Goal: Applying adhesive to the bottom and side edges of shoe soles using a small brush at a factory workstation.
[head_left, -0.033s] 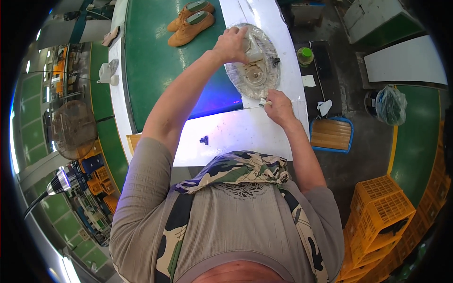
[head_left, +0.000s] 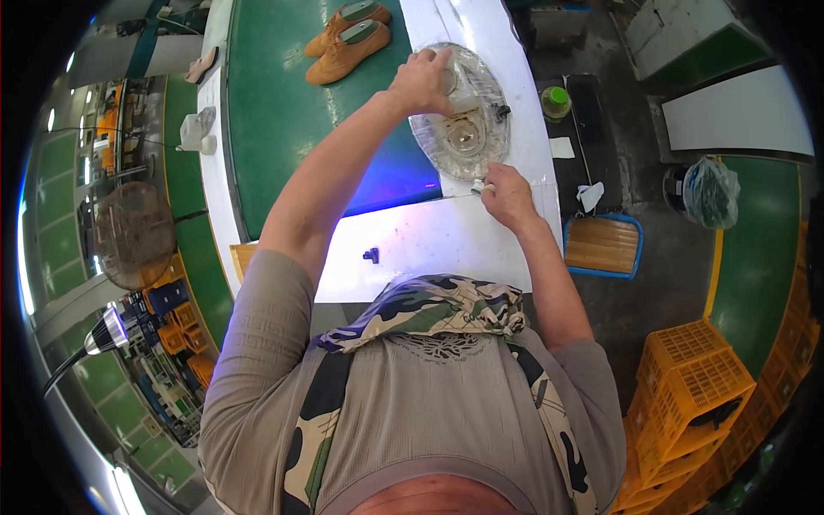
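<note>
On the white table top lies an oval tray (head_left: 427, 151), its surface wrapped in clear plastic. My left hand (head_left: 421, 84) reaches over its far left side, fingers curved round a translucent container (head_left: 464, 105). Nearer me on the tray is a round clear dish (head_left: 464, 136). A small black part (head_left: 501, 112) lies by the right rim. At the tray's near edge, the closed fingers of my right hand (head_left: 508, 197) pinch a small pale thing, too hidden to name.
Tan lace-up shoes (head_left: 350, 53) stand on the green belt (head_left: 275, 129) at the far left. A small blue part (head_left: 371, 255) lies on the near white surface. To the right are a green-capped jar (head_left: 556, 101), a blue-framed stool (head_left: 603, 245) and stacked orange crates (head_left: 693, 378).
</note>
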A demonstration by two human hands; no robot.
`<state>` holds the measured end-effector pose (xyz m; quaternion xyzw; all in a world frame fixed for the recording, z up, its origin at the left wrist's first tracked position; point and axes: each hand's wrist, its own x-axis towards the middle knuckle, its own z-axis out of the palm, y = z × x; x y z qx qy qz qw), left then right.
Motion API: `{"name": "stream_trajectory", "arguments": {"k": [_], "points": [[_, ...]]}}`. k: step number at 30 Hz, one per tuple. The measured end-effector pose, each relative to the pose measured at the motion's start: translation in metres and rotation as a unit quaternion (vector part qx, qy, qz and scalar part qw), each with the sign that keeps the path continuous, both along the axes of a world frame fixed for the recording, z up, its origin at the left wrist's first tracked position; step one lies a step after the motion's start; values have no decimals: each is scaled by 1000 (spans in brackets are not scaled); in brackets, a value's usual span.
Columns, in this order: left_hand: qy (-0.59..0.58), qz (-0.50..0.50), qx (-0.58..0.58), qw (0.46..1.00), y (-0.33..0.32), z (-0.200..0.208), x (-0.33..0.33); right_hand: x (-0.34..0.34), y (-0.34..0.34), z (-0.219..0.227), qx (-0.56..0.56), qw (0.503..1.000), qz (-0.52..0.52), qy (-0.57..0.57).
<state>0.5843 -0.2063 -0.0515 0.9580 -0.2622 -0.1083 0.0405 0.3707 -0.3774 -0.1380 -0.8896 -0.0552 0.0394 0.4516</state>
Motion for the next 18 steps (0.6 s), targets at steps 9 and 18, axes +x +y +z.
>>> {"name": "stream_trajectory", "arguments": {"k": [9, 18], "points": [[13, 6, 7, 1000, -3, 5, -4, -4, 2, -13, -3, 999, -12, -30], [23, -2, -1, 1000, 2, 3, -3, -4, 3, -11, -9, 1000, -1, -3]]}}
